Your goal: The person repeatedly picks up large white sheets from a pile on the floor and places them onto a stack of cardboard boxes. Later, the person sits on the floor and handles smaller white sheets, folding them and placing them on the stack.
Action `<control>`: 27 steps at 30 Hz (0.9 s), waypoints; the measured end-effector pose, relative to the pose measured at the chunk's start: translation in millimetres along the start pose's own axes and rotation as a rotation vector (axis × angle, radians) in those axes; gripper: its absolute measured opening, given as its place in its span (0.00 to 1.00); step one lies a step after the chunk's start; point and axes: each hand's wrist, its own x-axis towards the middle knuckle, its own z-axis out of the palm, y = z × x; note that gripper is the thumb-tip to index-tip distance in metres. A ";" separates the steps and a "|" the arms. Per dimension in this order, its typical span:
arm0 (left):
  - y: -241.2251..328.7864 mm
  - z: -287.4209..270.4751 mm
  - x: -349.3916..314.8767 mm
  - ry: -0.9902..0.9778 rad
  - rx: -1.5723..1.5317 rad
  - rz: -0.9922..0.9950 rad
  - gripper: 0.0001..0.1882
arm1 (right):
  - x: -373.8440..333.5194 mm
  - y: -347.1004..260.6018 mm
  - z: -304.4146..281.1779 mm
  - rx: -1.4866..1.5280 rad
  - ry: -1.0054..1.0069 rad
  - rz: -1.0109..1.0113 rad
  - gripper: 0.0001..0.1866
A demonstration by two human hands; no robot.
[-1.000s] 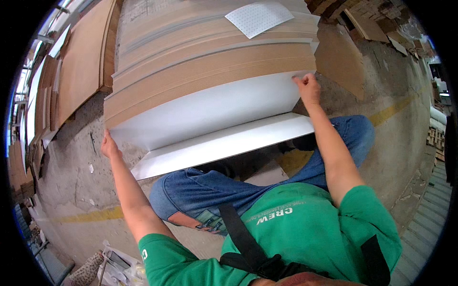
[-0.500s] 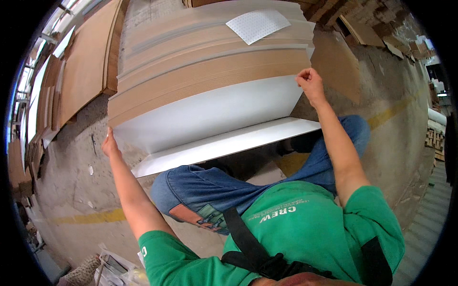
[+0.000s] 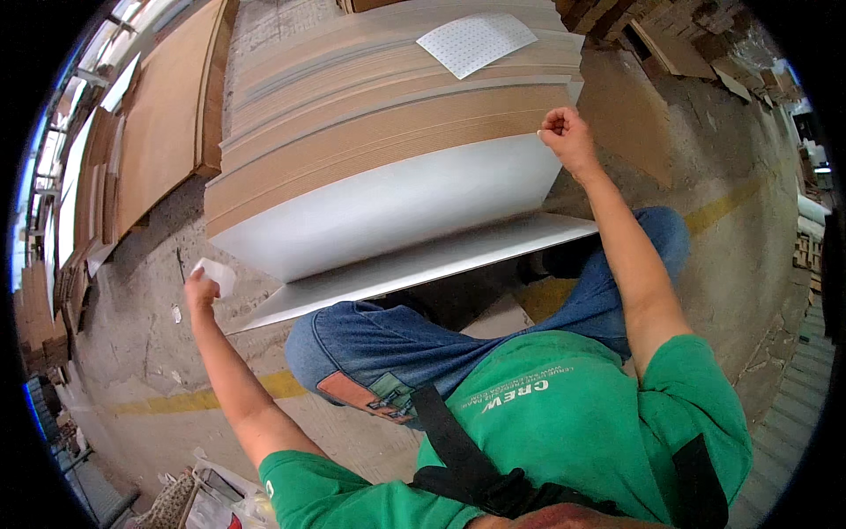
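In front of me stands a long row of thin brown boards (image 3: pixel 388 141) on edge, packed face to face. The nearest one turns its smooth white face (image 3: pixel 388 207) toward me. Another white board (image 3: pixel 423 269) leans low beside my legs, its top edge tipped my way. My left hand (image 3: pixel 202 288), off the row's left end, pinches a small white piece of paper or cloth (image 3: pixel 217 275). At the top right corner of the nearest board my right hand (image 3: pixel 568 141) is closed, thumb against fingers; a tiny pale bit shows at the fingertips, too small to name.
A white dotted sheet (image 3: pixel 476 42) lies on top of the row. Large brown panels (image 3: pixel 167 123) lean at the left. A flat brown sheet (image 3: pixel 621 115) lies on the floor at the right. Yellow lines (image 3: pixel 207 398) cross the concrete.
My left hand has come away from the board's left corner, down and outward, and the white piece now shows in it. My right hand has shifted slightly left and up. The low board tilts more.
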 end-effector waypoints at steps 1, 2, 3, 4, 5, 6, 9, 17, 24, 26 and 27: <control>1.9 -5.4 -5.1 -0.017 0.239 0.007 0.33 | -0.2 4.8 1.2 -0.077 -0.039 0.004 0.09; -13.1 -1.9 1.0 0.001 0.062 0.009 0.27 | -0.4 8.6 4.2 -0.155 -0.079 0.008 0.09; -5.0 2.4 -0.5 0.030 -0.077 -0.040 0.25 | -3.5 13.3 10.7 -0.182 -0.058 -0.031 0.09; 13.3 16.4 -5.1 0.052 -0.218 -0.089 0.24 | -11.1 17.7 17.6 -0.216 -0.037 -0.067 0.09; 29.4 30.5 -10.5 0.078 -0.359 -0.141 0.24 | -17.7 19.4 23.7 -0.248 -0.018 -0.106 0.09; 38.7 39.8 -12.9 0.103 -0.415 -0.139 0.28 | -21.3 16.9 30.4 -0.297 -0.003 -0.166 0.08; 46.0 56.4 -5.1 0.280 -0.486 -0.147 0.27 | -22.0 31.4 44.6 -0.375 0.092 -0.221 0.09; 37.7 50.9 -9.2 0.342 -0.455 -0.214 0.26 | -15.8 32.8 2.3 -0.513 0.165 -0.148 0.12; 18.7 25.7 -25.4 0.473 -0.431 -0.069 0.21 | -41.7 -23.8 2.3 -0.532 -0.181 -0.459 0.09; 19.9 16.5 -43.5 0.580 -0.153 -0.054 0.21 | -56.8 -29.3 -7.9 -0.495 -0.439 -0.317 0.10; 26.6 9.4 -56.2 0.621 -0.158 -0.009 0.22 | -66.2 -36.8 -15.0 -0.479 -0.520 -0.254 0.10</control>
